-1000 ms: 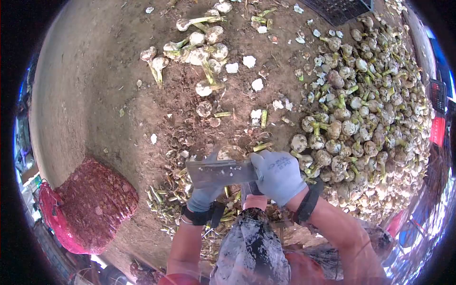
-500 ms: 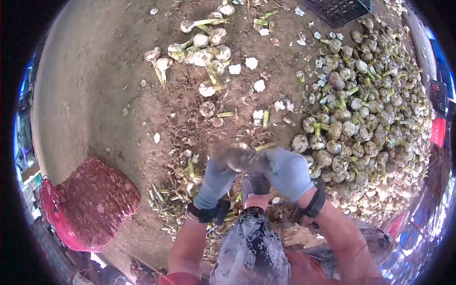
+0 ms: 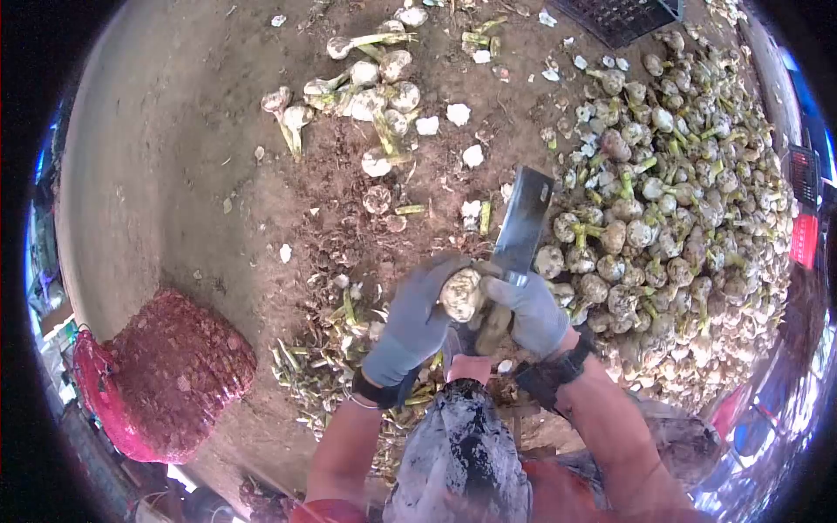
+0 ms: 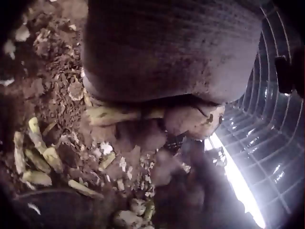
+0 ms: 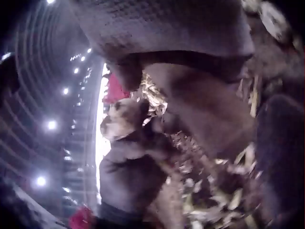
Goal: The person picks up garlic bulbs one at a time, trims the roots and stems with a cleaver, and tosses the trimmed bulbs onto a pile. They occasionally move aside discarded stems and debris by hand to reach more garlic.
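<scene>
In the head view the gloved left hand [image 3: 411,318] grips a garlic bulb [image 3: 460,295], its root side facing up. The gloved right hand [image 3: 534,315] holds a cleaver [image 3: 525,218] by its handle, the wide blade pointing away and slightly right; its thumb is at the bulb's right side. In the left wrist view, a green stalk [image 4: 112,114] and part of the bulb [image 4: 202,121] show below the gloved left hand [image 4: 171,52]. The right wrist view has the bulb [image 5: 121,119] between the gloved hands.
A large heap of garlic [image 3: 689,235] lies at the right, with a black crate [image 3: 623,19] behind it. Several bulbs with stalks [image 3: 366,91] lie ahead. Cut stalks [image 3: 305,370] litter the ground left of the hands. A red mesh sack [image 3: 174,375] is at the left.
The cleaver has swung from lying across the front of the hands to pointing away. The bulb, hidden or blurred before, now shows in the left hand.
</scene>
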A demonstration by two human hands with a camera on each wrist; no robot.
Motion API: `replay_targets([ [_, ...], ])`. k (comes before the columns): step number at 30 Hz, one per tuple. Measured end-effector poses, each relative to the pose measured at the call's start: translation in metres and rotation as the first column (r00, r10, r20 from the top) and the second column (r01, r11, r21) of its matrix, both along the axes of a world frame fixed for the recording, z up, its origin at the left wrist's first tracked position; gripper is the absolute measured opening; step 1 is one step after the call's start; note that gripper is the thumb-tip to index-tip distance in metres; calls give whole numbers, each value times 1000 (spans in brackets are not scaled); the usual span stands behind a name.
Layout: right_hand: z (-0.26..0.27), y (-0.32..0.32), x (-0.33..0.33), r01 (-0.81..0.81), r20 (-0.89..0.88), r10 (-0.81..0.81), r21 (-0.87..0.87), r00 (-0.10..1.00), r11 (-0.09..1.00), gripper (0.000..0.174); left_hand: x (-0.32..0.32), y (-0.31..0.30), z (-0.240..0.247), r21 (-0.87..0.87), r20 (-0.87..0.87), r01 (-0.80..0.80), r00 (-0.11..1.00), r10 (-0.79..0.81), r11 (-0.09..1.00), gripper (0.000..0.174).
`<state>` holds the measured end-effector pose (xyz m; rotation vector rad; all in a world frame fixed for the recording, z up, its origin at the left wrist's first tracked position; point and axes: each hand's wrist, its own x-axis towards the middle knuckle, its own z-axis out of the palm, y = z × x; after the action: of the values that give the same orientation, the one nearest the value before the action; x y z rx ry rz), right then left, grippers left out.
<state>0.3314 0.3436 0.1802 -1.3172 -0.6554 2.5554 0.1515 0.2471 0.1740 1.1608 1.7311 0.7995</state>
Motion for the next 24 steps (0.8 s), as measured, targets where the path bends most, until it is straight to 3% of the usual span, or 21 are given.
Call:
replay_targets([
  [1, -7, 2, 2, 18, -4, -18, -94, 1000, 995, 44, 0, 1, 0, 132, -335, 104, 941, -54, 986, 37],
  [2, 0, 7, -3, 17, -5, -18, -94, 1000, 995, 44, -6, -4, -11, 236, -373, -6, 923, 97, 972, 39],
  [3, 16, 11, -12, -7, 22, 6, 58, 1000, 998, 43, -8, -5, -10, 231, -373, -7, 923, 95, 973, 39],
  [4, 24, 13, -17, -35, 54, 25, 210, 998, 977, 43, -10, -4, -6, 32, -53, -315, 947, 317, 948, 39],
  [5, 22, 10, -18, -38, 53, 27, 212, 998, 977, 43, -12, -2, 1, -245, 208, -516, 799, 565, 821, 38],
  [6, 16, 8, -19, -214, 166, 168, 315, 972, 925, 41, -14, 4, 24, -523, 504, -417, 552, 664, 743, 39],
  [7, 12, 7, -21, -387, 291, 287, 395, 913, 833, 39, -15, -6, 8, -516, 506, -423, 552, 663, 745, 39],
  [8, 12, 3, -27, -405, 357, 222, 599, 907, 691, 29, -16, -23, -23, -312, 572, -359, 668, 476, 880, 42],
  [9, 13, 4, -28, -406, 359, 222, 598, 907, 691, 29, -16, -26, -30, -97, 589, -262, 763, 268, 960, 45],
  [11, 13, 6, -29, -662, 610, 274, 613, 743, 431, 34, -16, -19, -24, -204, 531, -260, 781, 329, 944, 45],
  [13, -43, -7, 5, -694, 597, 357, 583, 718, 421, 27, -11, -4, 3, -305, 460, -261, 802, 382, 916, 44],
  [14, -62, -7, 15, -720, 578, 429, 570, 694, 397, 21, -4, 10, 16, -218, 498, -160, 830, 251, 963, 40],
  [15, -50, 0, 10, -956, 845, 463, 178, 269, 232, 20, 4, 25, 29, -129, 518, -61, 847, 120, 990, 38],
  [16, -50, -1, 5, -958, 840, 470, 185, 271, 221, 20, 21, 45, 51, 163, 397, 58, 910, -120, 985, 38],
  [17, -49, -7, 3, -931, 815, 483, 177, 320, 318, 21, 35, 58, 64, 408, 215, 210, 924, -317, 888, 41],
  [18, -48, -11, 4, -893, 794, 483, 158, 369, 421, 21, 36, 60, 59, 399, 222, 207, 923, -313, 893, 41],
  [20, -43, -8, 9, -772, 770, 428, 127, 472, 622, 22, 36, 75, 39, 412, 155, 84, 975, -161, 907, 44],
  [22, -39, 0, 13, -611, 749, 344, 102, 567, 785, 23, -4, 72, -6, 261, -257, -49, 959, 119, 964, 44],
  [23, -38, -1, 15, -519, 735, 302, 79, 608, 851, 24, -28, 78, -12, 0, -487, -54, 872, 47, 999, 43],
  [24, -69, -5, 36, -423, 563, 192, 315, 804, 850, 34, -51, 71, -38, -133, -713, -22, 697, -80, 991, 43],
])
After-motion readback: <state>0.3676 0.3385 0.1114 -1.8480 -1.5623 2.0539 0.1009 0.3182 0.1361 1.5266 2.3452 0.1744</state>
